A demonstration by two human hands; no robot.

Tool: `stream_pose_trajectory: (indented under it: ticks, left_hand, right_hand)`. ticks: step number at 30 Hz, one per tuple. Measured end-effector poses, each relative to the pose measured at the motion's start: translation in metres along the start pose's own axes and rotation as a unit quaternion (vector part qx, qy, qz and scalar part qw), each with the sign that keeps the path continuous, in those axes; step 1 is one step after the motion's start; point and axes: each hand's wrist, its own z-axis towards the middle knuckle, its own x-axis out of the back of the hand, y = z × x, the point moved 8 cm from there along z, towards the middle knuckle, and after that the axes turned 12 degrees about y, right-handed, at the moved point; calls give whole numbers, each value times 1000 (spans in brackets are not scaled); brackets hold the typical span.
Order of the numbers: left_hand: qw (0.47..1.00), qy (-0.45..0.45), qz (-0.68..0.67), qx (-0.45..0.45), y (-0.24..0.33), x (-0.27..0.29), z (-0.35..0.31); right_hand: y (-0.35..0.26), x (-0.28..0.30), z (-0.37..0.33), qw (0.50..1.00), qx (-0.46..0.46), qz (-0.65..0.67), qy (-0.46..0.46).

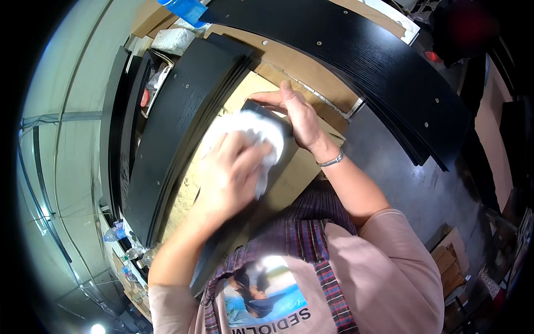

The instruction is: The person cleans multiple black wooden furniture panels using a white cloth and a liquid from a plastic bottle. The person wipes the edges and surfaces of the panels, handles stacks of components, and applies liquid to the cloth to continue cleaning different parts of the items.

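A white cloth [273, 136] is bunched in my left hand [229, 173], whose fingers are closed on it and blurred by motion. The cloth presses against a black board [271, 115] that stands at a tilt in front of me. My right hand [301, 115] grips the far end of this board, thumb raised and fingers round its edge. Cloth and left hand cover much of the board, and its lower part blurs into shadow near my lap. Under both hands lies a pale yellowish work surface [303, 170].
A stack of black boards [183, 106] with small metal fittings lies to the left. More long black boards [356, 47] stretch across the far side to the right. A blue plastic object [186, 10] is at the top left. Cardboard pieces [448, 256] stand on the grey floor [411, 178] at right.
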Motion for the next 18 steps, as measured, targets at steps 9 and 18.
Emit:
stream_pose_trajectory:
  ticks: [9, 18]
  left_hand:
    - [999, 4, 36, -38, 1, 8, -13]
    - [998, -1, 51, -29, -4, 3, -13]
  right_hand:
    - [6, 3, -1, 991, 114, -69, -13]
    - [3, 14, 5, 996, 79, -32, 33]
